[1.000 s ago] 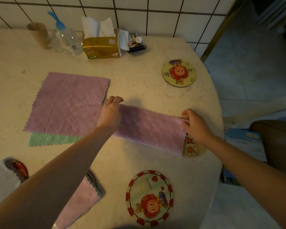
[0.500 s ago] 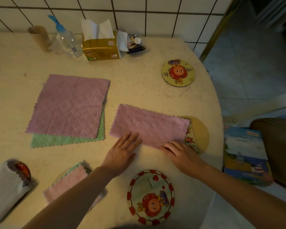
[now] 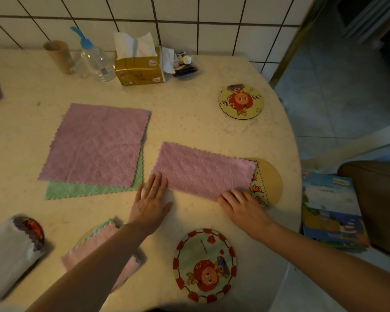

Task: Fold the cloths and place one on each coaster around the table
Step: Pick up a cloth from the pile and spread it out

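Observation:
A pink cloth folded in half point(image 3: 200, 170) lies on the table, its right end over a yellow coaster point(image 3: 270, 181). My left hand point(image 3: 150, 199) rests flat with straight fingers on the cloth's near left corner. My right hand point(image 3: 241, 203) presses its near right corner with straight fingers. An unfolded pink cloth point(image 3: 95, 145) lies to the left on a green cloth point(image 3: 77, 191). A folded pink cloth point(image 3: 99, 242) sits on a coaster under my left forearm. Bare coasters: one near the front edge point(image 3: 205, 264), one at the far right point(image 3: 240, 101).
At the back by the tiled wall stand a cardboard tube point(image 3: 58, 56), a clear bottle point(image 3: 95, 61) and a tissue box point(image 3: 140, 64). A white folded cloth on a coaster point(image 3: 11, 251) lies front left. The table's rounded edge runs on the right, a book point(image 3: 329, 210) beyond it.
Both hands came from the cloth's far edge to its near edge, and now lie flat on the near corners. The cloth lies folded in half.

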Demonstrator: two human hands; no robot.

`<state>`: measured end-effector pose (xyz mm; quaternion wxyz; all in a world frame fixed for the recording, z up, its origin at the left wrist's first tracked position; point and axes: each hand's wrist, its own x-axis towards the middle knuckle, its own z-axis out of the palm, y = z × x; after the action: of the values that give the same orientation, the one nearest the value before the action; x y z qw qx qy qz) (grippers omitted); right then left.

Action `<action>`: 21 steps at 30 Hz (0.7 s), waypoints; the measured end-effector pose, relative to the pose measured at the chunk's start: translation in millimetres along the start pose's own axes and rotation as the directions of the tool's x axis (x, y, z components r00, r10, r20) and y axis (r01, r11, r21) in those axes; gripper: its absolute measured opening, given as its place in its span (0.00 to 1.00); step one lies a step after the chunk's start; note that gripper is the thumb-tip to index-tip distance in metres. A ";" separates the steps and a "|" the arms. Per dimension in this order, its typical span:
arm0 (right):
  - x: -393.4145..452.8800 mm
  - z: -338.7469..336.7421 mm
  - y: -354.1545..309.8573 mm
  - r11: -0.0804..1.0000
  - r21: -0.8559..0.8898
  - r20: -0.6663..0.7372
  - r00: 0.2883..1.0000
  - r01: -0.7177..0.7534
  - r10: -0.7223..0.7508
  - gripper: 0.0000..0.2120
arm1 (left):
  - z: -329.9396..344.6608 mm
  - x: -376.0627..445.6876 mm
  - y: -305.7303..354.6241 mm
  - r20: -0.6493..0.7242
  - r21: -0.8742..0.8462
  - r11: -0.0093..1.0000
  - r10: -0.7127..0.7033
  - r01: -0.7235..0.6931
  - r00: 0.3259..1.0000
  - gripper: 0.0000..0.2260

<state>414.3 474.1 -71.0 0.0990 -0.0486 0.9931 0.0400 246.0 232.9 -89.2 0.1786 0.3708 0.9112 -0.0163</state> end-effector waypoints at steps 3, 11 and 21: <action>0.4 -4.9 -0.4 1.000 0.024 -0.011 1.000 -0.011 0.011 0.18 | -5.1 0.5 8.1 0.018 0.011 1.000 -0.027 0.027 0.999 0.33; -5.8 -22.3 12.3 0.979 0.196 0.005 0.999 -0.048 0.048 0.24 | -16.1 -8.0 41.2 0.029 -0.070 0.997 -0.017 0.019 0.999 0.33; -61.6 -42.1 -73.8 0.900 0.421 -0.161 0.986 0.114 -0.049 0.15 | 9.5 -49.8 89.3 -0.104 -0.062 0.868 0.485 -0.492 0.868 0.28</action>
<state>474.0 402.6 -22.7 0.0356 -0.0700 0.9792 -0.1870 342.7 262.8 -72.1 0.1539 0.5816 0.7943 0.0843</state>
